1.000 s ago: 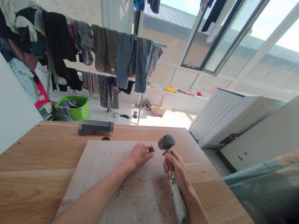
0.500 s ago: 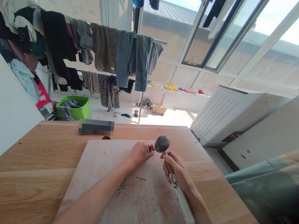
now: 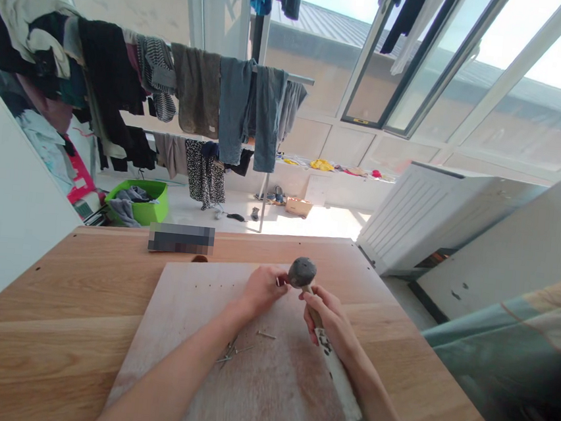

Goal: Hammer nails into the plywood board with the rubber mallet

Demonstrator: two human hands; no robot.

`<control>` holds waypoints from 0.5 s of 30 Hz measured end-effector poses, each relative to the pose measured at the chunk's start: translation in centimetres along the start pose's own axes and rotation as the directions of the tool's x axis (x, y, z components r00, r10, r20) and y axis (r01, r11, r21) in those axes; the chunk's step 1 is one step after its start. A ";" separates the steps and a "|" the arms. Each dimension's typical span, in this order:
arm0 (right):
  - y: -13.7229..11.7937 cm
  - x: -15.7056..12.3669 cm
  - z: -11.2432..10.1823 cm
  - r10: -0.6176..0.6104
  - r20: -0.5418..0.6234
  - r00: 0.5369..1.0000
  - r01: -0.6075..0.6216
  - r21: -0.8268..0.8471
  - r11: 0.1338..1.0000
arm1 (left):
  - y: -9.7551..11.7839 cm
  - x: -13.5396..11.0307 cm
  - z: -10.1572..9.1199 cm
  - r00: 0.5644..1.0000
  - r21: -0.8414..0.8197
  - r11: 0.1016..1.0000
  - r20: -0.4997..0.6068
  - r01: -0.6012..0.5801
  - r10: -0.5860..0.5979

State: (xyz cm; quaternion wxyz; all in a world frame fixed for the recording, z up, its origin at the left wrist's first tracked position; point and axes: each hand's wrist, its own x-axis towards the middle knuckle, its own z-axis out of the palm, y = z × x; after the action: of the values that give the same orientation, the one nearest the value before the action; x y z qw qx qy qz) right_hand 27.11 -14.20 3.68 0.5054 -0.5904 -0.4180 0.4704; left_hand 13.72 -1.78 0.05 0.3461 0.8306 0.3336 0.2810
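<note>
A pale worn board [image 3: 190, 321] lies on a wooden table [image 3: 53, 308]. My left hand [image 3: 261, 289] rests on the board near its far edge, fingers pinched together on something small that I cannot make out. My right hand [image 3: 328, 319] is wrapped round the paint-stained wooden handle of a hammer [image 3: 303, 272], whose dark round head is right beside the left fingertips. Several loose nails [image 3: 233, 350] lie on the board beneath my left forearm. A row of small nail marks [image 3: 208, 287] dots the board to the left of my left hand.
A drying rack with hanging clothes [image 3: 197, 96] stands beyond the table, with a green laundry basket [image 3: 140, 202] on the floor. A white radiator-like panel [image 3: 419, 211] leans at the right. A blurred dark object [image 3: 181, 239] sits at the table's far edge.
The hammer head has come down and to the left, from a little apart to right next to my left fingertips. My left hand has stayed in place.
</note>
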 end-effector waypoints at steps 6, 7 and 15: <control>-0.1 0.0 0.2 -0.023 -0.006 1.000 0.023 -0.012 1.000 | -0.2 0.0 0.1 1.000 -0.002 1.000 -0.012 0.010 -0.010; -0.1 0.0 0.2 -0.015 -0.004 1.000 0.015 -0.019 1.000 | -0.2 0.0 0.2 1.000 0.001 1.000 -0.010 0.005 -0.005; 0.6 0.9 -0.4 0.036 -0.136 0.990 -0.040 -0.026 0.999 | 0.2 0.1 -0.4 0.998 0.064 0.997 0.048 0.048 -0.051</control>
State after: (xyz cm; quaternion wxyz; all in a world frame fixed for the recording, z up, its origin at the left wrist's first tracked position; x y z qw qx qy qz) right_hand 27.65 -13.50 2.95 0.5151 -0.6359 -0.3781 0.4327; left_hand 13.60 -1.69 0.45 0.3349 0.8393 0.3539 0.2410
